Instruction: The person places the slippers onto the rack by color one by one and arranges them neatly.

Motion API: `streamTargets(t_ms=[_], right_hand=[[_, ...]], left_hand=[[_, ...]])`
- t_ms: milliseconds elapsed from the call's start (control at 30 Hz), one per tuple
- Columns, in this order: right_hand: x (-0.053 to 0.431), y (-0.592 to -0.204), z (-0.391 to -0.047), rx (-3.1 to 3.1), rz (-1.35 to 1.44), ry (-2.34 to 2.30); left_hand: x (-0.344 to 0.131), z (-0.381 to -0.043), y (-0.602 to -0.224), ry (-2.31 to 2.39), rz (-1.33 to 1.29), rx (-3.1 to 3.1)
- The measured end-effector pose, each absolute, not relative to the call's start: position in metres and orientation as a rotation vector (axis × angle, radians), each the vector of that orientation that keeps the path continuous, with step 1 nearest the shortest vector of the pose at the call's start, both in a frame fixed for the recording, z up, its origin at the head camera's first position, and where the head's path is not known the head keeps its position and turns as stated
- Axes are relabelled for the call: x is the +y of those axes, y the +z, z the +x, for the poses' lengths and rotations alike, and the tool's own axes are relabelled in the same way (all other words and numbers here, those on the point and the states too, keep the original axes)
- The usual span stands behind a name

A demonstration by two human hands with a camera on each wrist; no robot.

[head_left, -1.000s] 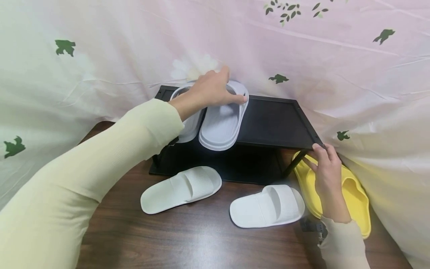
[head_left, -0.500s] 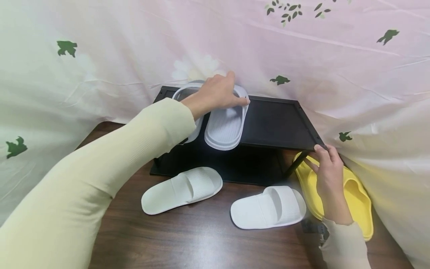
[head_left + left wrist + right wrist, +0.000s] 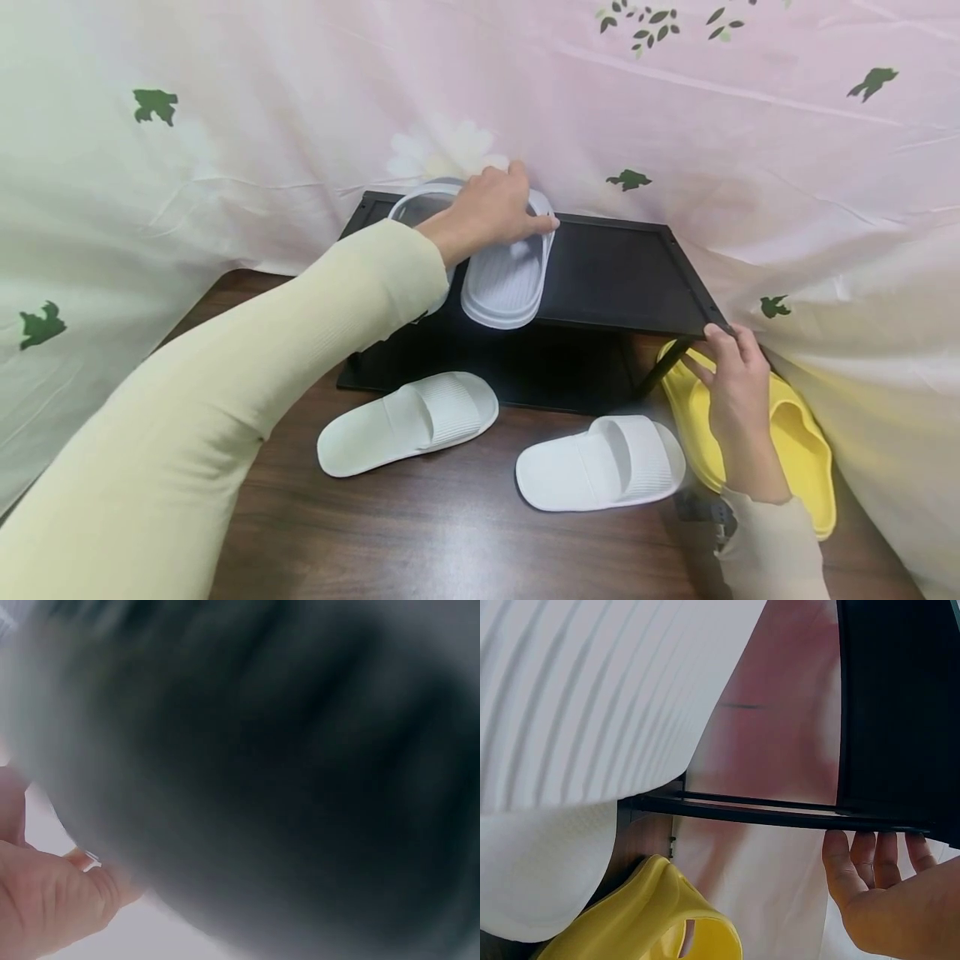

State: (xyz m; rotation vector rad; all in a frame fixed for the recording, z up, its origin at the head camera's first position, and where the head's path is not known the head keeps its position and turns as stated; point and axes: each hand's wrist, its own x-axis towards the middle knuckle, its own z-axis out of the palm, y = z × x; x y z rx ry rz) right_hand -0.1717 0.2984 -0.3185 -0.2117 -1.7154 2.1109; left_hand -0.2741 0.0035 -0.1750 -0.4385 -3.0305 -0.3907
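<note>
In the head view, my left hand [image 3: 487, 212] grips a pale lavender slipper [image 3: 506, 287] at its toe end, thumb on the right rim. The matching slipper [image 3: 422, 200] sits just left of it, partly hidden by my wrist and sleeve. Both are on the top tier of a black two-tier shoe rack [image 3: 615, 271]. My right hand [image 3: 738, 392] holds the rack's front right corner, fingertips on the edge. In the right wrist view, its fingers [image 3: 886, 859] meet that black edge. A blurred dark surface fills most of the left wrist view, beside the thumb [image 3: 67, 900].
Two white ribbed slides, one at left [image 3: 408, 425] and one at right [image 3: 600, 462], lie on the brown wood surface [image 3: 420, 542] before the rack. Yellow slippers [image 3: 795, 442] lie under and beside my right forearm. A pink floral cloth [image 3: 300, 100] hangs close behind.
My left hand and the lavender slippers have shifted slightly to the right along the top tier. My right hand keeps its hold on the rack corner.
</note>
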Motion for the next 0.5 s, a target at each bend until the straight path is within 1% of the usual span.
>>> streamTargets(t_ms=[500], right_hand=[[0.2975, -0.3165, -0.1691, -1.731, -0.258, 2.115]], left_hand=[[0.0053, -0.2684, -0.1734, -0.370, -0.440, -3.020]])
